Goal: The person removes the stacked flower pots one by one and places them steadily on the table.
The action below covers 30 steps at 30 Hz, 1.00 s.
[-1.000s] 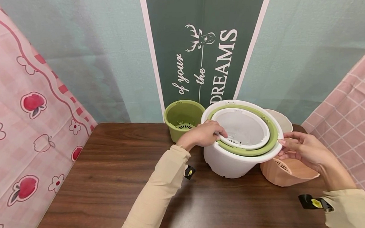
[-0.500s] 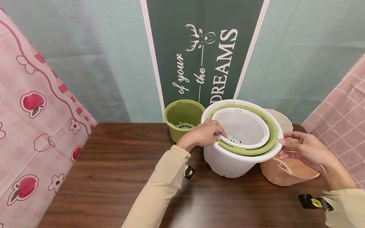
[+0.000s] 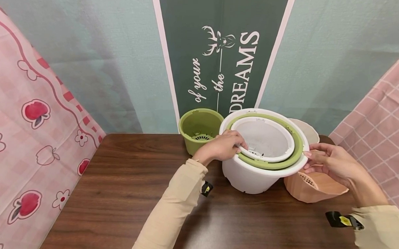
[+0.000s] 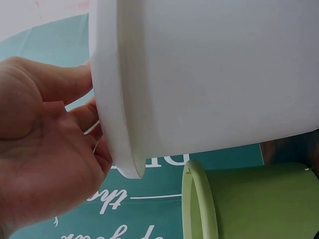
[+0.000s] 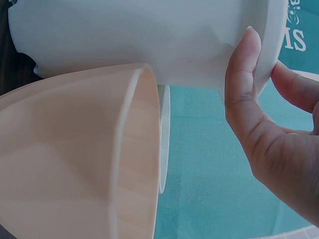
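Three flowerpots are nested: a large white flowerpot (image 3: 250, 179) outside, a green flowerpot (image 3: 267, 165) within it, and a small white flowerpot (image 3: 268, 136) innermost. In the head view my left hand (image 3: 223, 145) reaches over the near left side of the stack, pinching the small white pot's rim with fingertips inside it. The left wrist view shows that hand (image 4: 50, 124) close against the large white pot's rim (image 4: 112, 99). My right hand (image 3: 336, 164) pinches the large pot's rim at the right, thumb on top; one finger (image 5: 244, 69) lies along the outer wall under the rim.
Behind the left hand stands another green flowerpot (image 3: 201, 124) with a slotted bottom. A peach-coloured pot (image 3: 302, 192) lies tipped right of the stack, beneath the right hand. A cream pot (image 3: 308, 130) is partly hidden behind. All stand on a brown wooden table (image 3: 134, 195) with fabric backdrops around it.
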Available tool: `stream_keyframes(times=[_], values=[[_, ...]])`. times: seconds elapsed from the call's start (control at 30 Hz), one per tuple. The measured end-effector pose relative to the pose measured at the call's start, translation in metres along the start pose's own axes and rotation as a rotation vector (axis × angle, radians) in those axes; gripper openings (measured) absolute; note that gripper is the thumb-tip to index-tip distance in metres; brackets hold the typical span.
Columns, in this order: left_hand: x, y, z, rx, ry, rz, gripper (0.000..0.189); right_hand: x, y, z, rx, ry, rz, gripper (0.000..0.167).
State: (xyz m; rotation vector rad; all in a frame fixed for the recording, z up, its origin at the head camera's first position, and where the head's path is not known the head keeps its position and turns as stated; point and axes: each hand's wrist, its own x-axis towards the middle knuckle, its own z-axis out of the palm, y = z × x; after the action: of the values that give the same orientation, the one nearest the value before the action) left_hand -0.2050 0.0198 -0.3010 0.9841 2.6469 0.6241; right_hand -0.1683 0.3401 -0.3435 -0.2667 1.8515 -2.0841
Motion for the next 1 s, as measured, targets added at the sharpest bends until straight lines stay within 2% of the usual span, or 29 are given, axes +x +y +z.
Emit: stream_keyframes(times=[0.3,0.67,1.0], values=[[-0.0012,-0.0014,-0.0003,-0.007,0.006,0.0,0.021,0.0004,-0.0001,0.0006,-0.016,0.013,0.006,0.017],[-0.003,-0.005,-0.0001,-0.056,0.035,0.067,0.017,-0.0002,-0.0004,0.0002,-0.032,0.032,0.016,0.016],[-0.0026,-0.0053,-0.0017,-0.083,0.048,0.043,0.018,-0.0002,0.0,0.001,-0.012,0.022,0.01,0.017]])
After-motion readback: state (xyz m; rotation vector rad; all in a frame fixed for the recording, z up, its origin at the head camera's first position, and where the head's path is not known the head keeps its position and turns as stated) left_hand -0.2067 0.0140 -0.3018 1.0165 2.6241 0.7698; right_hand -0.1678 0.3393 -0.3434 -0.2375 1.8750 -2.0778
